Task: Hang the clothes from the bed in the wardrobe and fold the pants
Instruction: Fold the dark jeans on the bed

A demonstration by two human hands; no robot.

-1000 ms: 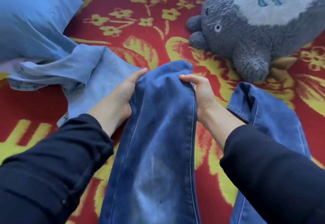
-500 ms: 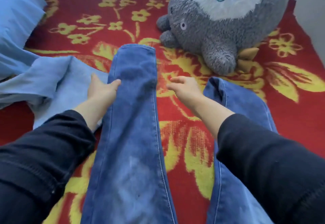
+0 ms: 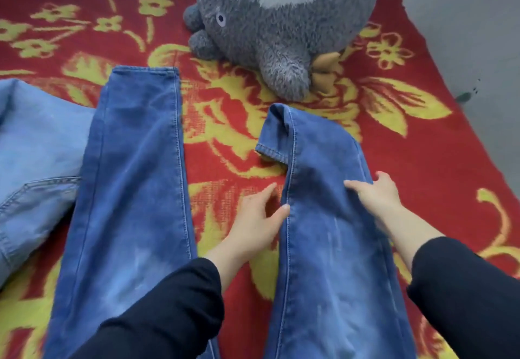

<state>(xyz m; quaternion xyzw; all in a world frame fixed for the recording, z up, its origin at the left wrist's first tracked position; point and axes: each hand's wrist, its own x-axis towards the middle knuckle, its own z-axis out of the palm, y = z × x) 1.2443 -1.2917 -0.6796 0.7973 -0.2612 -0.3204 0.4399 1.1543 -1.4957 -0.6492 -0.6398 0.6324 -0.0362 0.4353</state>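
Dark blue jeans lie on the bed with their legs apart, pointing away from me. The left leg point(image 3: 135, 175) lies flat and straight. The right leg point(image 3: 323, 246) has its hem turned over and creased at the far end. My left hand point(image 3: 253, 223) rests on the blanket beside that leg's inner seam, fingers spread and thumb tip touching the seam. My right hand point(image 3: 377, 194) is at the same leg's outer edge, thumb on top of the denim and fingers curled round the edge.
A light blue denim garment point(image 3: 36, 147) lies crumpled at the left, partly under the jeans' left leg. A big grey plush toy point(image 3: 281, 20) sits at the far side of the red and yellow flowered blanket point(image 3: 230, 122). Grey floor point(image 3: 464, 20) lies beyond the bed's right edge.
Both hands let go of the left leg, which now lies flat, and moved right to the other leg. My view shifted to the right; the blue pillow is out of sight.
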